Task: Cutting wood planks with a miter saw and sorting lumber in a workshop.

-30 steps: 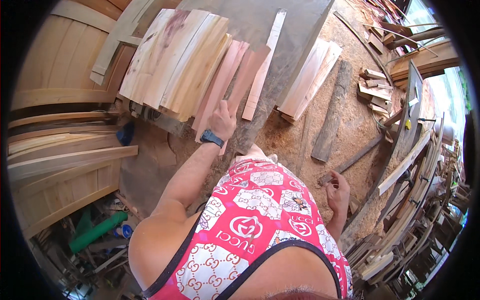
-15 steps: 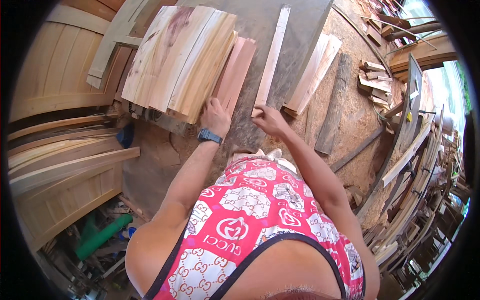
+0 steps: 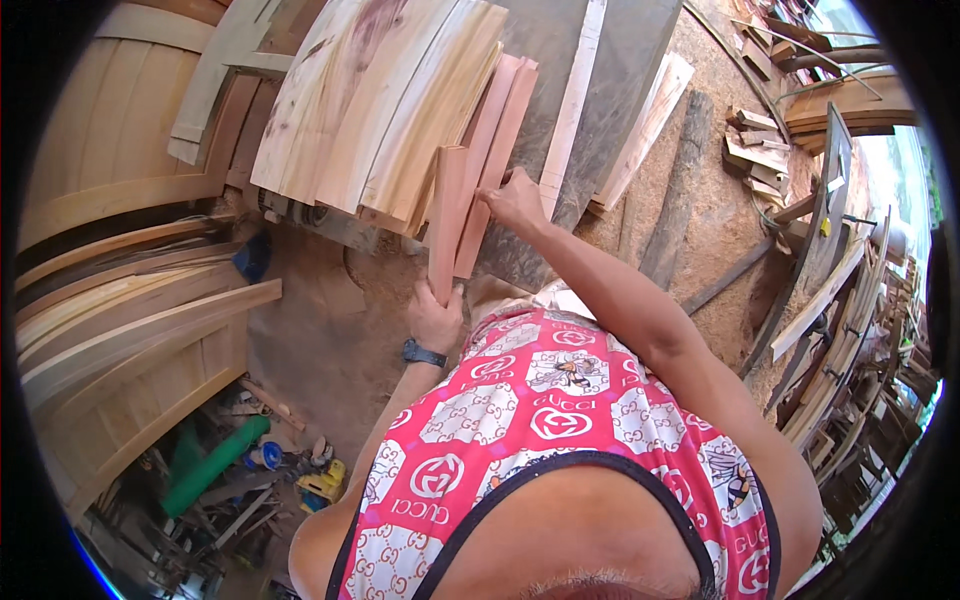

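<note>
My left hand (image 3: 437,318), with a dark watch on the wrist, is closed around the near end of a short reddish wooden board (image 3: 446,215). That board is pulled toward me past the edge of the stack. Beside it lie more reddish boards (image 3: 495,165). My right hand (image 3: 517,205) has its fingers bent against the right edge of these boards, pinching there; the exact grip is partly hidden. To the left is a row of pale boards (image 3: 375,110) packed side by side. A narrow light strip (image 3: 574,95) lies on the dark work surface (image 3: 625,60), just beyond my right hand.
Pale planks (image 3: 645,130) and a weathered board (image 3: 680,185) lie right of the surface among sawdust. Offcuts (image 3: 757,150) are piled farther right. Panelled wooden doors (image 3: 140,110) lean at left. A green tube (image 3: 215,465) and a yellow tool (image 3: 322,485) lie at lower left.
My left hand has drawn a reddish board toward me. My right hand has left the light strip's end and moved left to the reddish boards.
</note>
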`<act>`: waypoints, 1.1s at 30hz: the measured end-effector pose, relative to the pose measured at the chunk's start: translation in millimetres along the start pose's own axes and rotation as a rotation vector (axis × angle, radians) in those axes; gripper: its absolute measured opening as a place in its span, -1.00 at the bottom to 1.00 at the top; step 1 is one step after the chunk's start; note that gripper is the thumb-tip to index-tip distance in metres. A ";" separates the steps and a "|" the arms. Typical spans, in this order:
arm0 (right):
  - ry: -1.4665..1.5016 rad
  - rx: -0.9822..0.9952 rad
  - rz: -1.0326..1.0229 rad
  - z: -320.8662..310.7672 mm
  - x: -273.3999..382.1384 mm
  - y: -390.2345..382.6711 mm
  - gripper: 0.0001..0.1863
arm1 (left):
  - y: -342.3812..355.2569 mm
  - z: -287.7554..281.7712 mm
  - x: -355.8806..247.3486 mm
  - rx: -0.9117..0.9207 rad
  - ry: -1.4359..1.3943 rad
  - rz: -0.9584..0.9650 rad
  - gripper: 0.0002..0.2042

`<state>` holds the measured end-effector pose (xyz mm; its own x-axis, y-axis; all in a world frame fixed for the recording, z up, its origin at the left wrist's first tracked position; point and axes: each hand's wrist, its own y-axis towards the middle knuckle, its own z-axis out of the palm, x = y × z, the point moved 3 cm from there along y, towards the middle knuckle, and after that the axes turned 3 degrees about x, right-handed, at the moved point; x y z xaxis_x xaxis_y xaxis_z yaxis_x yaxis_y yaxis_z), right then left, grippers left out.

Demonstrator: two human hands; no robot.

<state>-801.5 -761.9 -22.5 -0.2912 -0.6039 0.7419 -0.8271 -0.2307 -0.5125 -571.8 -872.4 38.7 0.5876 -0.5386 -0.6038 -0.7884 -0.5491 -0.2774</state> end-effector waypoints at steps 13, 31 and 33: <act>0.361 0.151 0.116 2.8 10.6 -2.9 -0.55 | 8.4 2.4 -34.7 0.004 -0.196 0.106 -0.21; 0.258 -0.097 -0.110 -20.1 29.8 44.8 -0.35 | 15.2 15.2 -42.9 0.060 -0.090 0.248 -0.18; 0.198 -0.076 -0.108 -32.7 45.9 33.3 -0.34 | 16.5 14.9 -42.8 0.117 -0.085 0.184 -0.17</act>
<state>-858.1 -772.4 8.6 -0.2813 -0.4160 0.8648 -0.8901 -0.2236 -0.3971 -612.7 -848.9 48.8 0.4182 -0.5641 -0.7120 -0.8996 -0.3660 -0.2384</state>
